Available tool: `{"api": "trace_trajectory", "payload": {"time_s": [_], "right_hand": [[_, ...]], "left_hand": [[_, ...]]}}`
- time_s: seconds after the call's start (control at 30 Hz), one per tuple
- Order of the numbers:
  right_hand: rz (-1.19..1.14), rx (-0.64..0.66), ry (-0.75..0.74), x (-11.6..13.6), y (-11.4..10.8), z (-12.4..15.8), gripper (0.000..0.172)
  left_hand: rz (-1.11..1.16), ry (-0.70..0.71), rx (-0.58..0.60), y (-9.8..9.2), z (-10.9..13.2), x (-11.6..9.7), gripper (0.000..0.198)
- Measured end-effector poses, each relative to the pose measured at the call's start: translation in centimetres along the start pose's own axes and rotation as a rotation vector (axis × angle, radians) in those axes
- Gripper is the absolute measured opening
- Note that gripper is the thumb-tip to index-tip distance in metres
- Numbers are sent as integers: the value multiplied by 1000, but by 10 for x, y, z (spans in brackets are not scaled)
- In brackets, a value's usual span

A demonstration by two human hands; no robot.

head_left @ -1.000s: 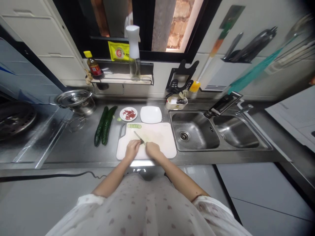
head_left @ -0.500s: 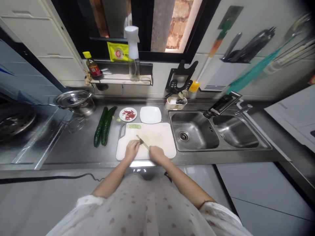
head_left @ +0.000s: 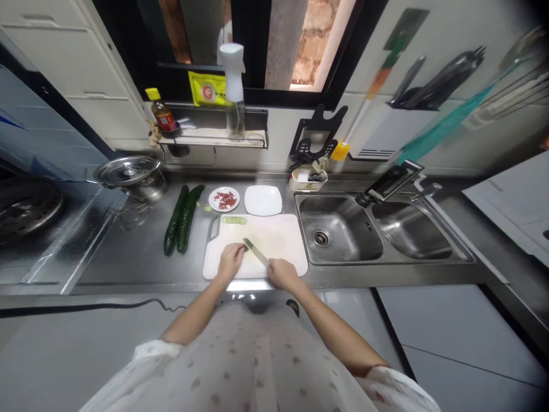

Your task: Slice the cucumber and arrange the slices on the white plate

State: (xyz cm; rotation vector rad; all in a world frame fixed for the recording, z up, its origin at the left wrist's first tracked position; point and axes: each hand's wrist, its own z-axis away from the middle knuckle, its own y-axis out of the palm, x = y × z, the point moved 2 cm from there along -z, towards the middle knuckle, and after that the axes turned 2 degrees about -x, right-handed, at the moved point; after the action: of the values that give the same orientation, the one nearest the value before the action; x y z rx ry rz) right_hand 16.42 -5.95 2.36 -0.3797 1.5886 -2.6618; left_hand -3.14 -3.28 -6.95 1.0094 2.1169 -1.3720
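Observation:
A white cutting board (head_left: 283, 237) lies on the steel counter in front of me. My left hand (head_left: 230, 260) is curled on the board's near left part, fingers pressed over a small green piece that I cannot make out well. My right hand (head_left: 282, 273) grips the handle of a knife (head_left: 255, 252), whose blade points up-left to the left hand's fingertips. A row of cucumber slices (head_left: 234, 220) sits at the board's far edge.
Two whole cucumbers (head_left: 180, 220) lie left of the board. Behind it are a small plate of chopped red bits (head_left: 223, 199) and a white square plate (head_left: 263, 200). A double sink (head_left: 347, 234) is to the right, a lidded pot (head_left: 131, 174) far left.
My right hand has drawn back toward me and to the right, pulling the knife along with it. The left hand has stayed almost still on the board.

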Motion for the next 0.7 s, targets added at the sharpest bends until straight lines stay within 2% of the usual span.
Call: {"api": "trace_trajectory", "payload": {"time_s": [0.3,0.4,0.57,0.7], "right_hand": [[124,-78,44,-3,0,-2,30],[136,-101,63,-6,-3,-1,29],[170,-199,72,-9,-6,1,27],[179,-265,61,-10,-6,0,31]], "left_hand": [[13,-64,-5,-3,-1,-2,20],[23,-136,-71,-5,-2,-1,23],[40,-335,-238,-14,-5,1,29],[51,-356,-283,-22,-10,-6,30]]}}
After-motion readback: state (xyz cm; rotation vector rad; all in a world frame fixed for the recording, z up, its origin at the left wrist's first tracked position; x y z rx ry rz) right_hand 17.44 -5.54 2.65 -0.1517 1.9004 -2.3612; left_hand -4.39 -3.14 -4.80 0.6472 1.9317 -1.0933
